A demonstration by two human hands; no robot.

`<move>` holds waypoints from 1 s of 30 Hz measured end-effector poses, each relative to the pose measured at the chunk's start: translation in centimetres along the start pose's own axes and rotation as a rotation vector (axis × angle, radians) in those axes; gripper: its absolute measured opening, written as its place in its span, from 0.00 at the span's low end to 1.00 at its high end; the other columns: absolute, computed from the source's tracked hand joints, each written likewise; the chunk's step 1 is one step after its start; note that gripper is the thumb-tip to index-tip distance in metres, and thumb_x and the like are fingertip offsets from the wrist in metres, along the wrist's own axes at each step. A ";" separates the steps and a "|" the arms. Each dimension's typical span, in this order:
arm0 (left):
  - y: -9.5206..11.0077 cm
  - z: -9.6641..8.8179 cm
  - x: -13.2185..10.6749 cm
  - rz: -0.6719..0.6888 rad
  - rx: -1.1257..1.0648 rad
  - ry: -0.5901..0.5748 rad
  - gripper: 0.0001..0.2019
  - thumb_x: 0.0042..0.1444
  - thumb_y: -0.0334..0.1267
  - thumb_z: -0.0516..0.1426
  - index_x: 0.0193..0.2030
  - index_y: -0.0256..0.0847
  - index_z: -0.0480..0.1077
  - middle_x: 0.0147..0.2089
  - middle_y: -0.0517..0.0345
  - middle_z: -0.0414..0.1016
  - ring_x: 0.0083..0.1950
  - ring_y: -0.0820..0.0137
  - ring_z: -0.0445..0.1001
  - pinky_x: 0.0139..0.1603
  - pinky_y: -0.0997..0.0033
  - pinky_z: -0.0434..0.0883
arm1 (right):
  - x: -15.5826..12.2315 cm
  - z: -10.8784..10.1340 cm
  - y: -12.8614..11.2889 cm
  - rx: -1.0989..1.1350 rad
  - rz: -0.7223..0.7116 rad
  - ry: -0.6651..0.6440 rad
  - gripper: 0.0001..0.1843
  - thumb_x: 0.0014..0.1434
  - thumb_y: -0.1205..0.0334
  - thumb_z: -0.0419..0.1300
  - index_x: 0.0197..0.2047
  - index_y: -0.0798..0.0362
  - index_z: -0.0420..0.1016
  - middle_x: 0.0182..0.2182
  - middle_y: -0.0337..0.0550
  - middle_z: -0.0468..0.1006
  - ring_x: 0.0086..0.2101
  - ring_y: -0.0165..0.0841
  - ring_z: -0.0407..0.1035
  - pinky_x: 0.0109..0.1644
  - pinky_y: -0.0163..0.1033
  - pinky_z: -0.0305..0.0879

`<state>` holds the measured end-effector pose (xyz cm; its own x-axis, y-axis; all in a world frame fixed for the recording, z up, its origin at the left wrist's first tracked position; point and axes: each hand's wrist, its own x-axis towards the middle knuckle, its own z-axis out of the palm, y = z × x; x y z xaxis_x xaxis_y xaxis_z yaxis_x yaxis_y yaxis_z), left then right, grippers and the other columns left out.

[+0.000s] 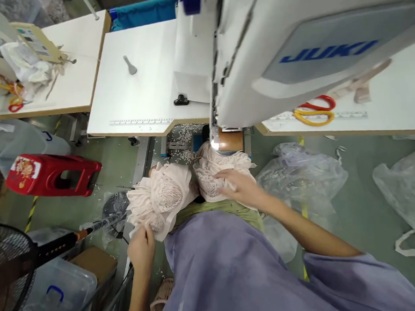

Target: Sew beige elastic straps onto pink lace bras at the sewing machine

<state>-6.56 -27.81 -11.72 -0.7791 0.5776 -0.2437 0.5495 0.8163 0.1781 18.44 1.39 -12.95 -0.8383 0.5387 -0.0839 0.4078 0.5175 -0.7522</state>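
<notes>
Pale pink lace, two bunched pieces, both on or over the lap below the sewing machine [294,75]. Left hand [141,247]: fingers [149,234] pinched together on the lower edge of the left lace piece [167,191]. Right hand [242,187]: fingers a bit apart, laid over the right lace piece [209,181], slightly blurred; exact pressure, can't tell. Right piece sits just in front of the machine's brown panel [230,141], close beside the left piece.

Under both: green cloth [218,208] across the lap, then purple shirt [231,266]. White scraps [183,138] scattered below the table [147,89] gap. On the table, left of machine: grey cone-shaped item [132,68], black clip [180,100], printed ruler along the front edge [142,121]. Right of machine: scissors with red and yellow handles [314,123], beige strips [361,92] nearby.

Farther out, left: red stool [54,176], lying on its side; fan [11,275], clear bin [57,286]. Right: clear plastic bags [303,177] on the floor [360,179].
</notes>
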 end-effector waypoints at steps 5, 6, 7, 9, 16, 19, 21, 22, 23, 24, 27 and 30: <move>6.5 -6.3 -2.1 0.695 -0.363 -0.074 0.19 0.66 0.36 0.53 0.23 0.42 0.55 0.21 0.64 0.59 0.24 0.73 0.60 0.30 0.71 0.55 | 4.4 3.9 -8.6 -0.116 -0.824 -0.323 0.25 0.65 0.40 0.57 0.49 0.53 0.77 0.45 0.49 0.81 0.45 0.38 0.75 0.47 0.41 0.68; 7.7 -7.2 -1.4 0.760 -0.431 -0.079 0.17 0.66 0.35 0.53 0.24 0.42 0.58 0.23 0.63 0.62 0.25 0.72 0.62 0.31 0.71 0.57 | 4.5 3.7 -9.2 -0.163 -0.843 -0.379 0.23 0.67 0.40 0.56 0.40 0.52 0.78 0.38 0.45 0.82 0.38 0.34 0.75 0.37 0.38 0.65; 9.0 -7.6 -0.4 0.771 -0.492 -0.060 0.14 0.65 0.35 0.54 0.27 0.42 0.63 0.25 0.62 0.66 0.28 0.71 0.65 0.33 0.71 0.60 | 4.3 3.2 -9.5 -0.197 -0.835 -0.407 0.25 0.68 0.40 0.54 0.33 0.52 0.77 0.33 0.42 0.81 0.32 0.31 0.73 0.30 0.37 0.60; 11.4 -7.6 2.3 0.687 -0.604 -0.056 0.07 0.64 0.39 0.56 0.35 0.43 0.70 0.31 0.59 0.72 0.35 0.68 0.70 0.41 0.69 0.65 | 2.9 1.2 -9.5 -0.226 -0.759 -0.344 0.29 0.69 0.41 0.52 0.24 0.52 0.72 0.26 0.39 0.77 0.26 0.29 0.68 0.25 0.37 0.50; 17.4 -2.8 8.0 0.284 -1.109 -1.034 0.20 0.55 0.56 0.64 0.41 0.41 0.72 0.35 0.58 0.73 0.35 0.70 0.70 0.39 0.71 0.69 | -3.9 -5.7 -7.6 -0.158 -0.396 0.049 0.33 0.73 0.45 0.45 0.22 0.54 0.68 0.19 0.40 0.71 0.21 0.28 0.59 0.28 0.38 0.50; 19.1 -2.1 8.1 0.234 -1.161 -1.051 0.21 0.52 0.57 0.65 0.35 0.39 0.70 0.28 0.63 0.67 0.28 0.76 0.63 0.31 0.75 0.63 | -5.5 -7.4 -6.9 -0.094 -0.184 0.040 0.32 0.73 0.45 0.45 0.22 0.54 0.67 0.20 0.39 0.69 0.22 0.27 0.58 0.29 0.36 0.52; 20.2 -2.5 8.1 0.298 -1.112 -1.024 0.19 0.55 0.55 0.64 0.35 0.39 0.71 0.30 0.62 0.67 0.28 0.76 0.62 0.31 0.76 0.62 | -6.2 -8.6 -6.2 -0.066 -0.065 -0.047 0.31 0.72 0.42 0.47 0.23 0.53 0.66 0.20 0.38 0.68 0.22 0.27 0.57 0.28 0.36 0.50; 20.7 -2.9 8.2 0.362 -1.063 -1.007 0.18 0.57 0.54 0.63 0.36 0.39 0.72 0.31 0.61 0.68 0.30 0.75 0.63 0.32 0.75 0.62 | -6.4 -9.2 -5.7 -0.054 -0.020 -0.131 0.30 0.71 0.42 0.48 0.23 0.53 0.66 0.20 0.38 0.67 0.22 0.27 0.56 0.27 0.36 0.49; 21.3 -3.4 8.2 0.449 -0.998 -0.990 0.17 0.59 0.52 0.61 0.36 0.39 0.72 0.32 0.61 0.69 0.31 0.74 0.64 0.33 0.75 0.62 | -6.5 -9.7 -5.0 -0.043 0.015 -0.233 0.29 0.70 0.42 0.50 0.24 0.53 0.67 0.21 0.37 0.67 0.21 0.27 0.56 0.26 0.36 0.49; 21.8 -3.9 8.2 0.553 -0.921 -0.967 0.16 0.61 0.51 0.60 0.34 0.39 0.72 0.32 0.61 0.68 0.32 0.74 0.64 0.33 0.75 0.61 | -6.5 -10.2 -4.3 -0.036 0.040 -0.334 0.28 0.69 0.42 0.53 0.24 0.53 0.69 0.21 0.37 0.67 0.21 0.27 0.56 0.26 0.36 0.48; 23.2 -5.2 7.8 0.853 -0.700 -0.875 0.16 0.65 0.47 0.55 0.29 0.39 0.67 0.28 0.63 0.63 0.30 0.74 0.61 0.32 0.74 0.59 | -6.3 -10.9 -2.3 -0.060 0.102 -0.475 0.21 0.64 0.43 0.60 0.30 0.52 0.74 0.23 0.38 0.72 0.22 0.30 0.63 0.26 0.36 0.51; 24.5 -6.0 6.7 0.998 -0.583 -0.763 0.18 0.67 0.43 0.52 0.26 0.40 0.59 0.24 0.66 0.56 0.26 0.76 0.57 0.29 0.73 0.53 | -5.6 -10.6 -1.3 -0.098 0.146 -0.202 0.22 0.60 0.41 0.64 0.45 0.52 0.78 0.38 0.47 0.80 0.36 0.42 0.74 0.37 0.42 0.66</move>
<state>-0.16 -3.98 -3.31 0.3256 0.9239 -0.2009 0.4195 0.0493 0.9064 26.41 4.73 -4.58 -0.8193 0.4739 -0.3228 0.5545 0.5113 -0.6566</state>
